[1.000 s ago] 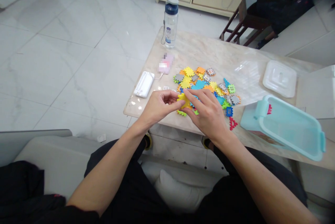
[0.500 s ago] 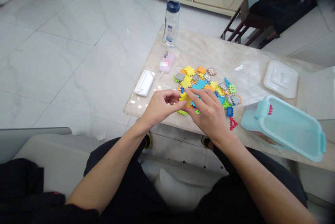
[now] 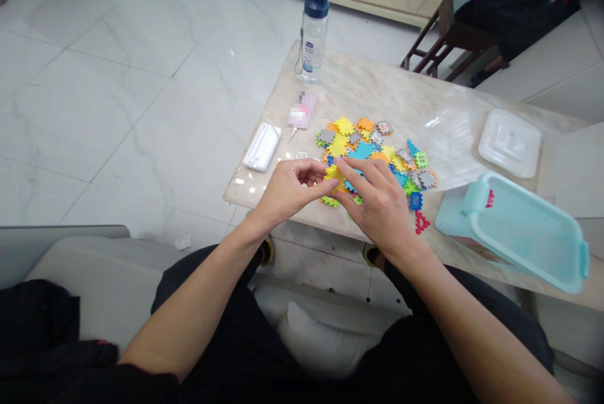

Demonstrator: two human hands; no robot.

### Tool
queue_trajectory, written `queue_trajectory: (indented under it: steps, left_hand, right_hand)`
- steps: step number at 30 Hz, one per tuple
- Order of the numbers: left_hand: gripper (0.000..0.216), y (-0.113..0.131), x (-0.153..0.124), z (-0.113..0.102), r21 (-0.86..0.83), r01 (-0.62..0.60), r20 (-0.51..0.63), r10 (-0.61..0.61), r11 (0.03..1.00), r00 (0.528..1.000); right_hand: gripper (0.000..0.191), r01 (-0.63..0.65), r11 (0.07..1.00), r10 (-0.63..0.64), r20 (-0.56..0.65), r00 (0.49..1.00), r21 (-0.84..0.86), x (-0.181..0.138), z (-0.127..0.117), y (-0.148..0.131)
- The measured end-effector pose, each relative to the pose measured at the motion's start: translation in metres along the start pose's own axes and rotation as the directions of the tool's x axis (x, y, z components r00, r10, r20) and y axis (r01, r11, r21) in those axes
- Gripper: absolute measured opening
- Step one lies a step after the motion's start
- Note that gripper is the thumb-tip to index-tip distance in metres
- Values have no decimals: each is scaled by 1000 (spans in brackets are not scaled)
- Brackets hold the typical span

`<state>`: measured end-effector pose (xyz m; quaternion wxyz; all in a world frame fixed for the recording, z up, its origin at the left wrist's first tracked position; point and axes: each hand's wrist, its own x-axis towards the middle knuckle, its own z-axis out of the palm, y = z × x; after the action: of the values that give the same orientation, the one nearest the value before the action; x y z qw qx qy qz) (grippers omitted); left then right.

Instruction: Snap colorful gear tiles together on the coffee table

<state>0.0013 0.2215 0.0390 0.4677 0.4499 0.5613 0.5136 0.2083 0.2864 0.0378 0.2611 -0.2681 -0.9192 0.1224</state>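
Note:
Between my two hands, above the near edge of the table, is a yellow interlocking block piece [image 3: 333,173] with notched edges. My left hand [image 3: 298,189] pinches it from the left, thumb in front and fingers curled behind. From the right, my right hand [image 3: 375,199] grips it with thumb and fingertips. The fingers hide much of the piece, so I cannot tell whether it is one piece or several joined. Just beyond lies a pile of colourful interlocking pieces [image 3: 363,150], with a red triangular piece [image 3: 421,222] at its near right.
A teal plastic bin [image 3: 460,209] stands at the right, a translucent lid [image 3: 509,143] behind it. On the table's left are a white power bank [image 3: 263,147], a pink pixelated item [image 3: 302,112] and a water bottle [image 3: 314,36]. A person sits near a dark stool [image 3: 453,33].
The view has shifted slightly. Both hands keep nearly the same grip on the yellow piece, with no clear change in it.

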Motion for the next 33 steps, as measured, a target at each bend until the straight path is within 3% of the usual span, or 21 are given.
queue_trajectory:
  steps: [8,14,19,24,33]
  left_hand:
    - [31,-4,-1,0,15,3,-16,-3,1000,1000]
    - [27,-20,5,-17,179,45,-51,-36,983,998]
    - [35,-57,6,-48,331,156,-32,-154,931,988]
    - [42,-95,-3,-66,358,324,-36,-333,876,942]
    - [47,-104,8,-78,361,453,-137,-435,815,890]
  right_hand:
    - [66,-8,1000,9,27,1000,-25,1,-1,-4]
    - [51,-29,998,32,57,998,-47,2,0,1]
    - [36,-97,992,97,1,995,-77,4,0,17]
    - [32,-123,988,123,-6,992,-90,4,-5,22]
    - [29,-135,988,136,15,991,-74,1,-11,29]
